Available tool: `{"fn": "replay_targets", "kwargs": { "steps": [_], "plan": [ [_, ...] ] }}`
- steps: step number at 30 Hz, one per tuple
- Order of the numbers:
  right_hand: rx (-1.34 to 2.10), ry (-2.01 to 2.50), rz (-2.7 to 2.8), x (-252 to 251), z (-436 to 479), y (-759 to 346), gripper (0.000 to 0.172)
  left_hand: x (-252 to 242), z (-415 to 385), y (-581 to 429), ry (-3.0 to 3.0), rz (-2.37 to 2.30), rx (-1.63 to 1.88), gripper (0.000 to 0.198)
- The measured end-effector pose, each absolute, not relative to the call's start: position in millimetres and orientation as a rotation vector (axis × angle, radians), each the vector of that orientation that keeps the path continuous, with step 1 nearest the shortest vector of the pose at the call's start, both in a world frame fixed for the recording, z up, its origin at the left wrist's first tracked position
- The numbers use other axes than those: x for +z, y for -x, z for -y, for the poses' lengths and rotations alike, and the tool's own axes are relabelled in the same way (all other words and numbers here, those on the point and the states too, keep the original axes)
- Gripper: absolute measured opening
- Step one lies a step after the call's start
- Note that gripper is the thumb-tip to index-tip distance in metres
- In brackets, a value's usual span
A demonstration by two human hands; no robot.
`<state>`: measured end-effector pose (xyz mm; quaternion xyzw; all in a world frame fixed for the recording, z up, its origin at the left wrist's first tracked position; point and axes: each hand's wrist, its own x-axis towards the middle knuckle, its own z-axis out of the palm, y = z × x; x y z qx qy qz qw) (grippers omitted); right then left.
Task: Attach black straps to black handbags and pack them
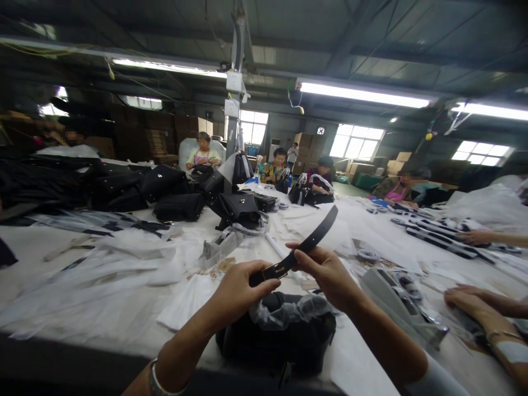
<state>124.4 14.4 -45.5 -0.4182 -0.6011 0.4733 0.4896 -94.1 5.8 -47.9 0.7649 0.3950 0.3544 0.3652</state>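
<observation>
Both my hands hold a black strap [315,236] with punched holes and a gold-coloured buckle, raised above the table. My left hand [243,289] pinches it at the buckle end, thumb below and fingers behind. Farther along, my right hand [324,269] grips the strap between thumb and fingers, and its free tip curves up to the right. Just below my hands a black handbag [276,344] stands at the table's near edge. Its handle is wrapped in crinkled clear plastic [289,312].
Grey tape dispensers stand at right [396,305] and behind my left hand [220,247]. Black bags [239,209] are piled at the far left. White wrapping sheets [124,264] cover much of the table. A co-worker's hands [474,305] are close on the right; other people sit beyond.
</observation>
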Motion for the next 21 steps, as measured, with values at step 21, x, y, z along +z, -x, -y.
{"fn": "replay_targets", "kwargs": {
  "steps": [21],
  "plan": [
    [0.533, 1.321, 2.565, -44.8, 14.2, -84.5, 0.023, -79.1, -24.8, 124.2, -0.761, -0.629, 1.667, 0.028]
  ]
}}
